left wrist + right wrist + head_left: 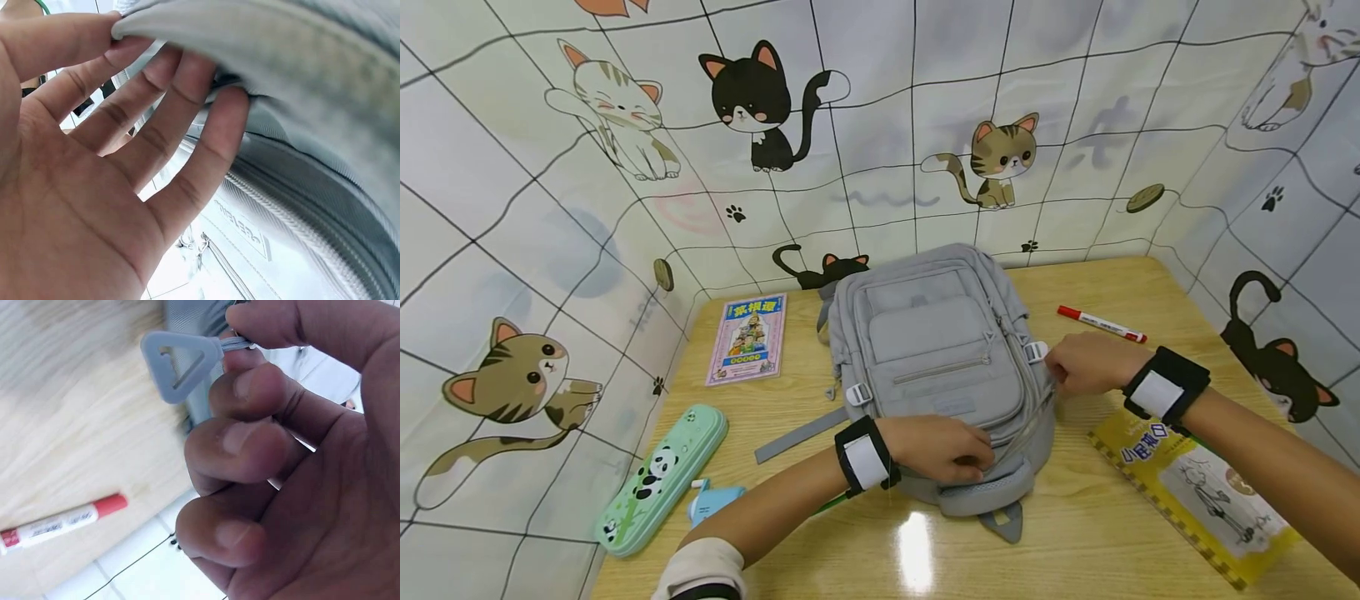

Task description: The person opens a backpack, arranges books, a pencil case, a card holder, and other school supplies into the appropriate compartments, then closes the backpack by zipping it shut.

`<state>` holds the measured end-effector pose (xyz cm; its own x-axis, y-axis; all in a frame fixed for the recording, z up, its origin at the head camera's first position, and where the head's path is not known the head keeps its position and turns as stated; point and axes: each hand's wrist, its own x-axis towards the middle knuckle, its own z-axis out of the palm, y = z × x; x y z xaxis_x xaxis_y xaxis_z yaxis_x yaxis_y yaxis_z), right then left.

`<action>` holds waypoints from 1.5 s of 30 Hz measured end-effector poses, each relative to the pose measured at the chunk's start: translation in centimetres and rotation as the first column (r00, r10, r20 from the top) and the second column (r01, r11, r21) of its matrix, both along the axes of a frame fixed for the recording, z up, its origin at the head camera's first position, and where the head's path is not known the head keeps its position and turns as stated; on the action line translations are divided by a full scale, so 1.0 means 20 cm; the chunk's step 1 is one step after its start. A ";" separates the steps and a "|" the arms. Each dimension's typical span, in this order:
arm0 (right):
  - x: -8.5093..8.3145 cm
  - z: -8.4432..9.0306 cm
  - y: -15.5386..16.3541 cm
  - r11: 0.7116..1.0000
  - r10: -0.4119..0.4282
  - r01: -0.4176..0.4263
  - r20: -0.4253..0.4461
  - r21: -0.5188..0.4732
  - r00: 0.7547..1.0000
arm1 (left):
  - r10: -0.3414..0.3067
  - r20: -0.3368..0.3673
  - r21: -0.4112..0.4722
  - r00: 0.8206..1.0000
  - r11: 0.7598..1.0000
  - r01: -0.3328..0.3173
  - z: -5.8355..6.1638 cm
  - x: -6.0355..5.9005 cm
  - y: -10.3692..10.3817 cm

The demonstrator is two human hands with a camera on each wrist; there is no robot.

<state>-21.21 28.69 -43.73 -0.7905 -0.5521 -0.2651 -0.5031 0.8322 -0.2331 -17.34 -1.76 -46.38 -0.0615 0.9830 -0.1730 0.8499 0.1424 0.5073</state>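
Wooden tabletop (820, 550): left fingers (212, 140) around backpack edge (269, 59), right fingers (250, 394) tight on triangular pull (187, 342).

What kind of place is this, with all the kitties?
Maybe a study corner, though I can't be sure. A backpack and a panda pencil case lie on a wooden table, in front of a cat-patterned wall covering.

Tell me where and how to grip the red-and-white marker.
Pinch the marker across the middle of its white barrel, coming from above: it lies flat on the table, slim and straight, nothing on top, so closing on its long sides should hold best.
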 end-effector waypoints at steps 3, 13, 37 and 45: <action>-0.02 -0.01 0.03 1.000 -0.024 0.025 -0.039 0.013 0.999 | 0.005 0.006 -0.006 1.000 1.000 -0.005 0.00 0.00 0.00; -0.14 -0.07 0.11 0.995 -0.069 0.078 -0.125 0.064 0.990 | 0.017 -0.006 -0.030 1.000 0.999 -0.017 0.01 0.00 -0.01; -0.37 -0.19 0.12 0.997 -0.044 0.064 -0.345 0.045 0.937 | 0.017 -0.011 -0.055 1.000 0.998 -0.017 -0.01 0.01 -0.01; -0.44 -0.23 0.11 0.997 -0.054 0.070 -0.386 0.028 0.921 | 0.021 -0.015 -0.062 1.000 0.998 -0.021 -0.01 0.02 -0.02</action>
<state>-29.91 30.94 -48.32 -0.8681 -0.4943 0.0458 -0.4948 0.8690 0.0023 -17.03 -2.11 -46.50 -0.0848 0.9687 -0.2331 0.8533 0.1914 0.4850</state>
